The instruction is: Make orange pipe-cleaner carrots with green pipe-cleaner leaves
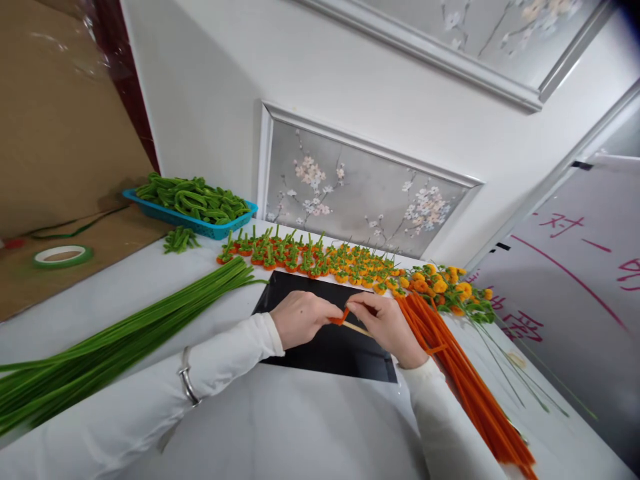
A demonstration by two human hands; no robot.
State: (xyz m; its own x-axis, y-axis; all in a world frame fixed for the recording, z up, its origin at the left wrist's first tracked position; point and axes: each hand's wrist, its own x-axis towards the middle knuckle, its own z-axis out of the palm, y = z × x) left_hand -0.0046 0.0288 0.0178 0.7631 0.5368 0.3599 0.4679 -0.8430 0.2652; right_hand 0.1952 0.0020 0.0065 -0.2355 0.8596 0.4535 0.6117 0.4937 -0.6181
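Note:
Over a black mat [320, 347], my left hand [305, 319] pinches a short orange pipe cleaner [340, 320] beside a thin wooden stick [357, 329]. The fingertips of my right hand [387, 325] are closed on the pipe cleaner's raised end. The stick runs from near my left fingertips to under my right hand; which hand bears it I cannot tell. A bundle of long orange pipe cleaners [450, 360] lies beside my right wrist. Long green pipe cleaners [165, 327] lie left of the mat.
Behind the mat stand rows of small orange flowers with green stems [290, 257] and yellow ones [357, 263]. Finished-looking yellow flowers [445, 287] lie at right. A blue basket [200, 225] holds green pieces. Green tape [63, 256] lies at left. A wall closes off the back.

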